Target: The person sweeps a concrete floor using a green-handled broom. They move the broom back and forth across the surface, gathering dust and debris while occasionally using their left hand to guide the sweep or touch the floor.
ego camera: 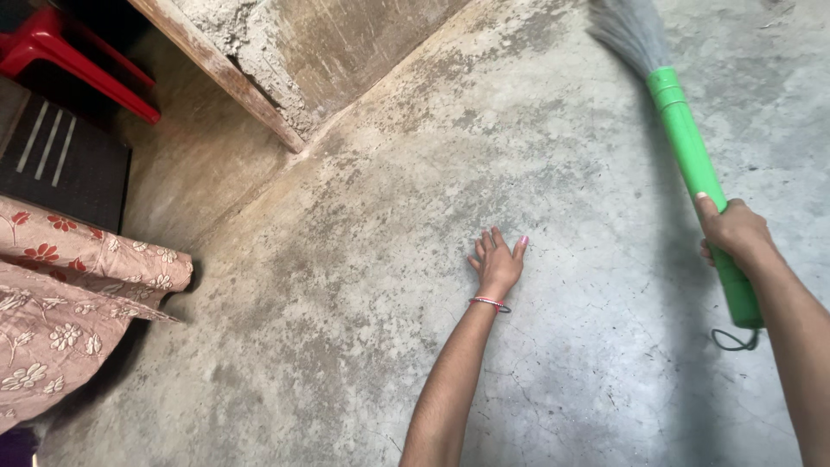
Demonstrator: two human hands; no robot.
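Observation:
My right hand point(733, 229) grips the bright green handle of a broom point(692, 156) at the right. The broom's grey bristles point(627, 30) point up toward the top edge, over the concrete floor point(536, 173). A dark loop of cord hangs from the handle's lower end. My left hand point(497, 262) stretches out over the middle of the floor, fingers apart, holding nothing. A thin red bangle sits on that wrist. I cannot tell whether the left hand touches the floor.
A rough wall corner with a wooden door frame point(225, 73) rises at the top left. A red plastic chair point(60, 52) and a dark striped mat point(60, 160) lie beyond it. Floral pink cloth point(60, 294) drapes at the left edge.

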